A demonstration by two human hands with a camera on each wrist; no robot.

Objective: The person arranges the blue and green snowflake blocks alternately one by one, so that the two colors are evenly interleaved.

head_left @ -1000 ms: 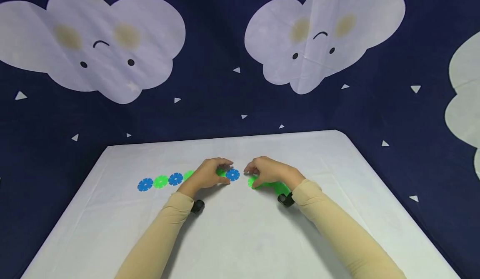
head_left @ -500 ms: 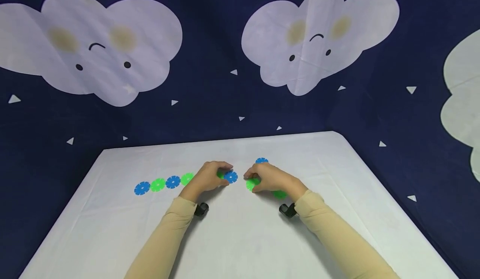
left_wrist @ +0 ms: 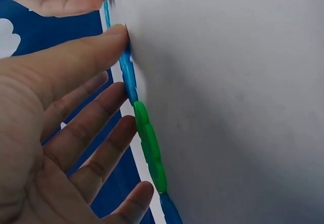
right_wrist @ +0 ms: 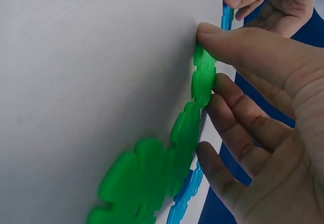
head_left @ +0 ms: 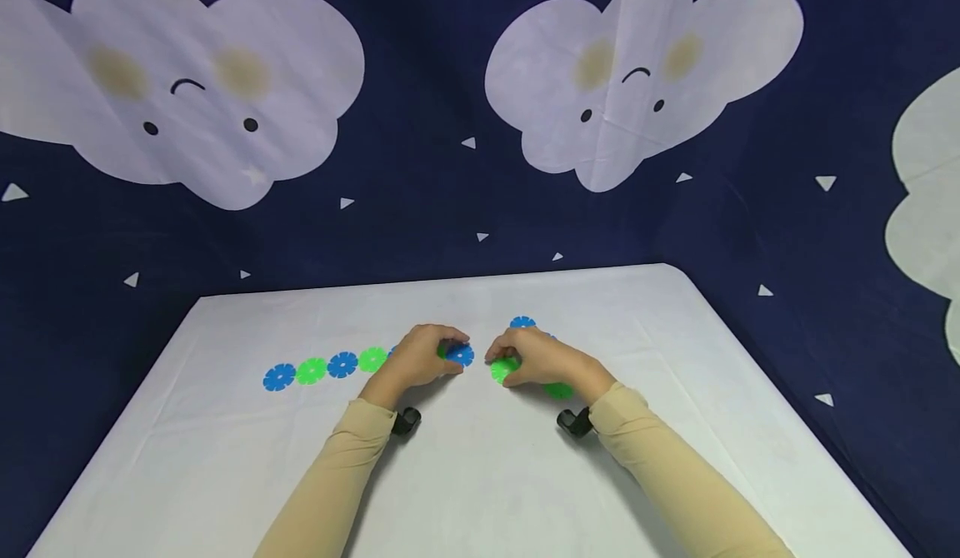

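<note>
My left hand (head_left: 415, 356) pinches the blue snowflake disc (head_left: 461, 356), slotted round its edge, at the right end of a row. The left wrist view shows thumb and fingers on opposite edges of this blue disc (left_wrist: 129, 74), with a green disc (left_wrist: 150, 148) behind it. A small gap to the right, my right hand (head_left: 542, 354) pinches a green snowflake disc (head_left: 502, 369). More green discs (right_wrist: 131, 183) and a blue one (right_wrist: 187, 193) trail beneath that hand in the right wrist view. Each hand covers part of its discs.
Leftward the row alternates, from a blue disc (head_left: 280, 377) to a green disc (head_left: 372, 359). Behind the right hand lies another blue disc (head_left: 522, 321). The white table (head_left: 480, 475) ends at a dark blue cloud-patterned cloth (head_left: 427, 225). Black wrist cameras (head_left: 575, 422) sit under both wrists.
A blue disc behind my right hand has come into sight, and more of the held green disc shows. Both hands keep their grip with hardly any movement; the head view shifts slightly.
</note>
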